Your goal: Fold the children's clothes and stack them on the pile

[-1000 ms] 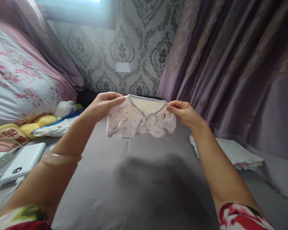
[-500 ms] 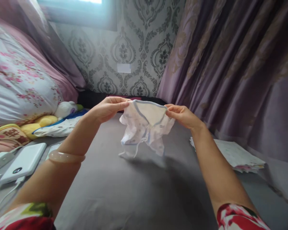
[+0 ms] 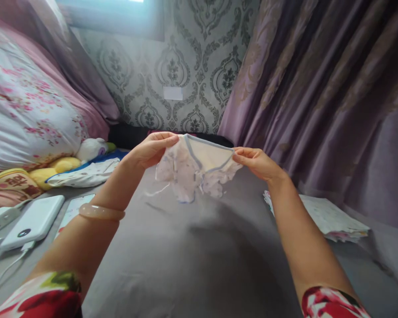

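Observation:
A small pale baby shirt point(image 3: 187, 174) with blue-grey trim and white ties hangs between my hands, above the grey bed sheet point(image 3: 185, 265). My left hand point(image 3: 154, 148) pinches one shoulder near the neckline, thumb against fingers. On the other shoulder, my right hand point(image 3: 254, 161) has the same kind of pinch. The neckline is stretched between them and slopes down to the right. The shirt's lower part is blurred and bunched, and a tie trails out to the left.
At right lies a stack of folded white cloths point(image 3: 333, 216) by the curtain point(image 3: 305, 110). On the left are a white power bank point(image 3: 33, 221) with a cable, a phone point(image 3: 74, 212), a power strip point(image 3: 1, 221), a spotted cloth point(image 3: 84, 173), plush toys point(image 3: 91, 150) and floral bedding point(image 3: 29, 106).
The shirt's lower part has swung up and toward the left, and its hem no longer hangs as low. My hands have moved slightly farther apart, both still holding the shoulders.

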Demonstrator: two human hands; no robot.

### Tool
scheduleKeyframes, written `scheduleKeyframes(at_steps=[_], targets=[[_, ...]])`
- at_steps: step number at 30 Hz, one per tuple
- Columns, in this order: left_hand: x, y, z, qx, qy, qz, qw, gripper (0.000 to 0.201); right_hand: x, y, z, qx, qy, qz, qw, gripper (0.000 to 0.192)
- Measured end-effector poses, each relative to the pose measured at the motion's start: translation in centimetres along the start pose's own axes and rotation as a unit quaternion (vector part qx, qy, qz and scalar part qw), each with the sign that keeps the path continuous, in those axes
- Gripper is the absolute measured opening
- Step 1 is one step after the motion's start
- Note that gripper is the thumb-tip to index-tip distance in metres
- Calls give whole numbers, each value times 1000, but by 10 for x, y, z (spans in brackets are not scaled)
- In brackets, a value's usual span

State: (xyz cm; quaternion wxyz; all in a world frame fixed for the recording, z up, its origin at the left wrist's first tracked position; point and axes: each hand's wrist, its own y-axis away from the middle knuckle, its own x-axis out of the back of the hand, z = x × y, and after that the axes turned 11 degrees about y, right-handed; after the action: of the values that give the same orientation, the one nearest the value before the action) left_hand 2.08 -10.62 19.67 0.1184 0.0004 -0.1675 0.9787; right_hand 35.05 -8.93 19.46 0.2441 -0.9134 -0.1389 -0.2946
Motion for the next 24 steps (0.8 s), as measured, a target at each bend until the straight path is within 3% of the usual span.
scheduleKeyframes(at_steps=[6,12,17,20,24], targets=[[1,-8,-20,-45,-42,28,998,36,-11,-10,7,-5,23,88,996,50],[-12,-12,-18,-77,-15,74,994,30,-22,-19,22,20,40,132,990,47],[-16,-17,-26,-124,-73,119,982,24,-29,-23,29,35,126,188,973,46],[-16,-18,-32,-179,-161,144,960,21,-33,-22,25,30,200,228,952,47],[-13,-8,-31,-266,-345,171,884,22,-38,-11,14,43,306,269,912,47]])
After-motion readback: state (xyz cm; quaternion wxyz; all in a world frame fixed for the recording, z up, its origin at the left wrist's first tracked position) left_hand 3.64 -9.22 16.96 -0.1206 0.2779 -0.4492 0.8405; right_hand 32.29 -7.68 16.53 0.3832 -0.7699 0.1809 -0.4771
